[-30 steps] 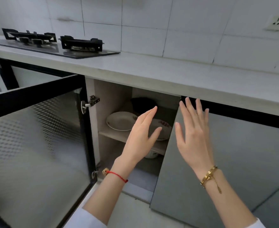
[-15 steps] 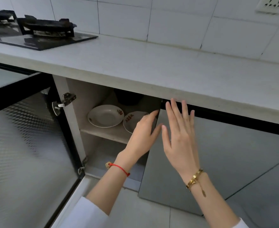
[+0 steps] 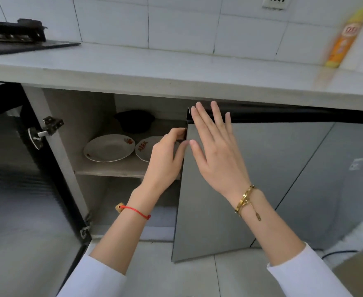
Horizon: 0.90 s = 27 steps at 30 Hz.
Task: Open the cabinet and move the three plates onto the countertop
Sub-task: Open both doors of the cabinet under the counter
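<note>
- The left hand (image 3: 165,159) is curling its fingers around the free vertical edge of the right cabinet door (image 3: 229,189) at centre frame, thumb on the front face and fingertips hidden behind the edge; it is gripping the door and no plate.
- The right hand (image 3: 214,146) is lying flat and fully spread against the front of that door, just right of the left hand, holding nothing.
- Two plates are showing on the shelf (image 3: 112,172) inside the cabinet: the left plate (image 3: 109,147) in full view, and the second plate (image 3: 144,150) touching or just overlapping it, its right part hidden behind the left hand. A third plate is not visible; I cannot tell where it is sitting.
- The plates are lying to the left of and beyond both hands, and the left hand is clearly the nearer one. The half-shut door is standing between the right hand and the shelf, so the coming move likely turns on swinging that door out to the right.
- A dark pot (image 3: 134,121) is sitting at the back of the shelf; the surface (image 3: 176,69) above is stretching across the upper frame, with a stove (image 3: 15,39) at upper left and a blurred yellow bottle (image 3: 345,37) at upper right.
- Compared with half a second ago, the left hand is now hooking the door edge rather than merely reaching toward it, and the view is panning right, bringing the bottle in.
</note>
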Tool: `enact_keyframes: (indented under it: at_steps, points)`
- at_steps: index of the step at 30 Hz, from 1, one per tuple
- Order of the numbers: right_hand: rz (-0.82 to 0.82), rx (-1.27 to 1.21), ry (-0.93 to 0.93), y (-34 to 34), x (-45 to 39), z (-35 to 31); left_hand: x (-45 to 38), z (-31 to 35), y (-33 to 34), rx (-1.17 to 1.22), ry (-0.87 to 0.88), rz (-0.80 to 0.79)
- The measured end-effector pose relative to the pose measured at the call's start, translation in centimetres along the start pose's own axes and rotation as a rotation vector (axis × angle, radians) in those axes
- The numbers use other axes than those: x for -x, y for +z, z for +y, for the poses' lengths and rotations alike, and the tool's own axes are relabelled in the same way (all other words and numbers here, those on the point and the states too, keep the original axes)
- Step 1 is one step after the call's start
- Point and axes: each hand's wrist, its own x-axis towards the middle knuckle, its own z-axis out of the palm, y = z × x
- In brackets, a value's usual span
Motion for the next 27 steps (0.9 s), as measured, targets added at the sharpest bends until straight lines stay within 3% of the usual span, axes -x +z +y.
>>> enact_keyframes:
  at_steps: [13, 27]
  points:
    - [0.024, 0.085, 0.044, -6.1, 7.0, -2.8, 6.2, 4.4, -0.5, 0.253, 0.142, -0.072]
    - [0.198, 0.112, 0.072, -12.7, 16.0, -1.0, 11.2, 10.4, 3.6, 0.461, 0.367, -0.15]
